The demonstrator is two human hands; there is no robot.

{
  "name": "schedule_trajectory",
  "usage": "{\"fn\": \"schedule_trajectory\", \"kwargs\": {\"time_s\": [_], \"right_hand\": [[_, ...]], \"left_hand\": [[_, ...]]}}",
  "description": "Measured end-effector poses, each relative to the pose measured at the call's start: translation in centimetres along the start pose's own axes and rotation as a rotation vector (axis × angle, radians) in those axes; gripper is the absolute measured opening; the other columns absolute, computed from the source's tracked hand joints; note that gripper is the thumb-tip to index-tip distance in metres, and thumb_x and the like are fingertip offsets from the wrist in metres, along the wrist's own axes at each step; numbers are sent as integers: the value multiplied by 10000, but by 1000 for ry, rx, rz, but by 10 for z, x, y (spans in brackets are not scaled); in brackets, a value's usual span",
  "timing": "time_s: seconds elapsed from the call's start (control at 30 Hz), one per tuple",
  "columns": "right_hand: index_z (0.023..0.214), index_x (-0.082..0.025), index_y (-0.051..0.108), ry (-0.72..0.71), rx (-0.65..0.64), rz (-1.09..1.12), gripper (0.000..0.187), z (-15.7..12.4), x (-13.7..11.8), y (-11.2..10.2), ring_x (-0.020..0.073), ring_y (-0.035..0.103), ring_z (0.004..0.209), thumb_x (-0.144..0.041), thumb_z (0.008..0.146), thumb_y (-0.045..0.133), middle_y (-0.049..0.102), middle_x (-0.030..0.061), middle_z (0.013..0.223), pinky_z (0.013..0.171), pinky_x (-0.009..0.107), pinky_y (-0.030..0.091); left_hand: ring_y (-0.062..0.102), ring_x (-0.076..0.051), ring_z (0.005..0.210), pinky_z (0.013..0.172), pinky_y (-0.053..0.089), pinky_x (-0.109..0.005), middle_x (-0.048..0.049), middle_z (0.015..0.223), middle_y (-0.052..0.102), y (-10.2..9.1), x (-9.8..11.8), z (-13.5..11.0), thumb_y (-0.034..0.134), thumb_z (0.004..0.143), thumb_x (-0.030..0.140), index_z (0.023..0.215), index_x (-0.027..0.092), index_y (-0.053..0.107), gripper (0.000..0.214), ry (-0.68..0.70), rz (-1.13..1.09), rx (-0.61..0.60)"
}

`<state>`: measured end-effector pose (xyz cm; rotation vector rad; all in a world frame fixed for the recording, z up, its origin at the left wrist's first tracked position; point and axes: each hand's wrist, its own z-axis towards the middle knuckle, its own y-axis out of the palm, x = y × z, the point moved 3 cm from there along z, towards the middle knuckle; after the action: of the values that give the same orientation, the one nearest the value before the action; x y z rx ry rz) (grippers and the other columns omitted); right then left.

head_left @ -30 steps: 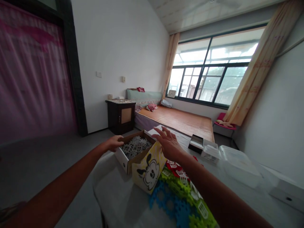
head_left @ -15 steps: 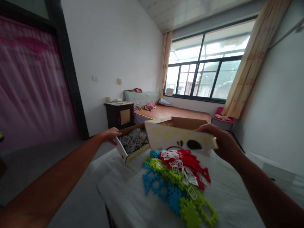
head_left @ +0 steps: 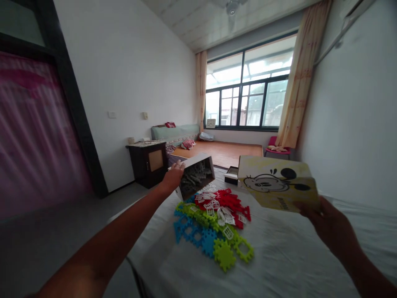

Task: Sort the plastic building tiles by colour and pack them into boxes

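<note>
My left hand [head_left: 174, 176] grips the back of a white cardboard box [head_left: 196, 176], tipped so its open side faces me, with several white plastic pieces inside. My right hand [head_left: 329, 222] holds the box's yellow lid [head_left: 277, 182], printed with a cartoon mouse, up off the table at the right. Below the tipped box lies a heap of interlocking toy pieces [head_left: 214, 225] in red, green, blue and white on the white-covered table [head_left: 279, 256].
A small dark box [head_left: 231, 175] sits on the table behind the heap. A dark wooden cabinet [head_left: 146, 161] stands at the left wall. Beyond are a low wooden bed platform [head_left: 223, 151], a pink chair [head_left: 276, 148] and a big window.
My right hand has lifted the yellow lid off the box and carried it to the right. My left hand has raised and tipped the box over the heap.
</note>
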<state>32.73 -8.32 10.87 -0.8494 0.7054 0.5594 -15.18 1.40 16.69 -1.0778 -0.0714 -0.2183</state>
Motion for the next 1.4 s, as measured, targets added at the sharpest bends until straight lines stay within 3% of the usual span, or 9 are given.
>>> {"fn": "schedule_trajectory", "kwargs": {"time_s": [0.2, 0.53, 0.83, 1.13, 1.4], "right_hand": [[855, -272, 532, 43, 44, 1, 336, -11, 18, -8, 279, 646, 717, -559, 682, 555, 682, 58, 757, 583, 332, 460], [877, -257, 524, 37, 65, 15, 350, -19, 30, -2, 268, 643, 722, -568, 717, 524, 682, 67, 816, 629, 338, 464], [909, -242, 528, 49, 83, -30, 404, -17, 44, -1, 259, 641, 749, -606, 736, 490, 673, 72, 853, 626, 323, 461], [936, -231, 527, 53, 78, -57, 446, -14, 61, 5, 269, 638, 771, -626, 733, 479, 662, 78, 872, 638, 326, 461], [955, -250, 528, 70, 65, -60, 449, -16, 65, 7, 275, 636, 762, -637, 733, 475, 660, 69, 861, 630, 338, 460]], "left_hand": [[287, -335, 1334, 764, 564, -434, -158, 1492, 267, 9, 32, -15, 278, 851, 28, 1390, 198, 366, 572, 148, 337, 83], [218, -347, 1367, 791, 567, -457, -140, 1520, 199, -13, 52, -13, 299, 876, 64, 1421, 212, 305, 565, 177, 368, 164], [250, -350, 1356, 675, 599, -426, -149, 1520, 182, -13, 58, -18, 341, 844, 9, 1432, 210, 275, 625, 246, 450, 258], [208, -330, 1375, 765, 581, -412, -154, 1507, 222, -9, 59, -15, 338, 845, -11, 1447, 222, 227, 655, 364, 443, 405], [165, -312, 1382, 865, 535, -389, -186, 1471, 299, -27, 52, -24, 322, 895, 17, 1435, 171, 261, 565, 552, 412, 595]]}}
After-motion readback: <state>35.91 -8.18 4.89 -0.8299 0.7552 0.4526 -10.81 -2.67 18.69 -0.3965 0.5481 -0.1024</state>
